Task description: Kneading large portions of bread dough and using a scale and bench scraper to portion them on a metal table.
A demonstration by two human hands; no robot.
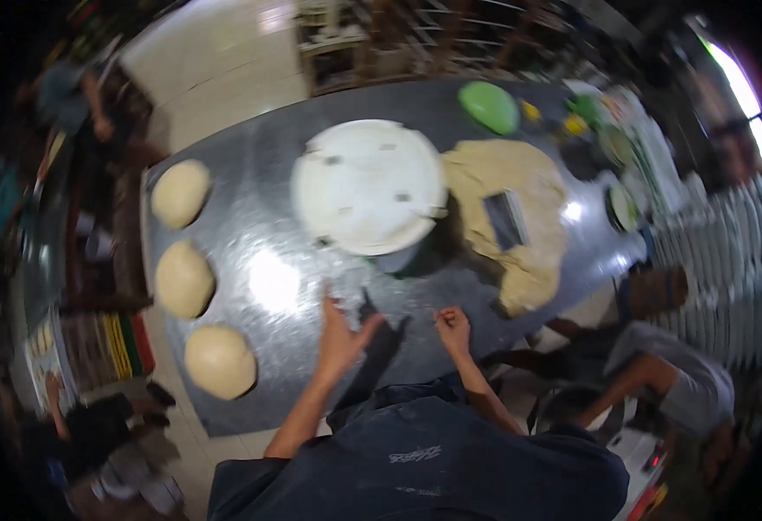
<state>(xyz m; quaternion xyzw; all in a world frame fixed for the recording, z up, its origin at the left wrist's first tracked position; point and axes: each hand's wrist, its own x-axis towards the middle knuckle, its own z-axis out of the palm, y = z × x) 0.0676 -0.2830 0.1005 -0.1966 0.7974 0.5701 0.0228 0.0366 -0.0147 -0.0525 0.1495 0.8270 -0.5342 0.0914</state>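
My left hand (344, 339) is over the near part of the dark metal table (303, 334), fingers spread and nothing in it. To its right, my right hand (452, 328) has its fingers curled in; whether anything is inside cannot be seen. Beyond both hands is a large round white disc (368, 187) with small slots, its underside hidden. Right of the disc spreads a big flat mass of dough (528, 187), with a flat dark rectangular tool (504, 221) with a pale edge lying on it. Three rounded dough balls, the nearest one (220, 361) included, line the table's left side.
A green bowl-like thing (489, 107) stands at the far edge, with small yellow and green items beside it. Stacked pale trays (711, 252) rise at the right. A person in a grey shirt (698, 386) is close on the right; other people are along the left.
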